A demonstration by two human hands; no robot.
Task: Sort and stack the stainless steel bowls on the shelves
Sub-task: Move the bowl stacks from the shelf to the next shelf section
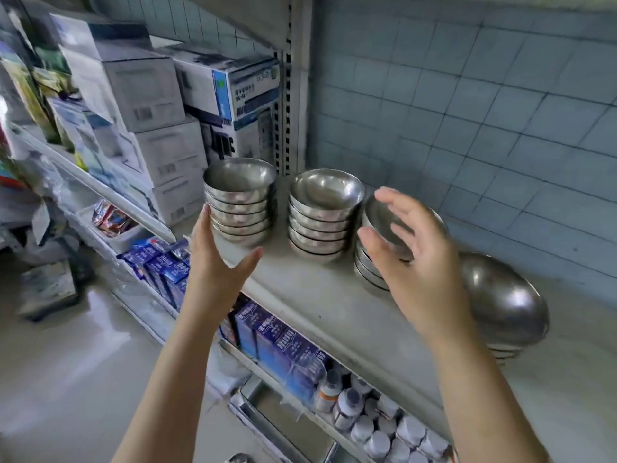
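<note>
Four bowl stacks (320,212); left fingers (204,225) beside first, right fingers (395,203) before third.

- Left hand (218,269) is bare, with slim fingers.
- Right hand (414,262) is bare as well.
- Left forearm (173,379) and right forearm (474,379) are uncovered to the near edge.
</note>
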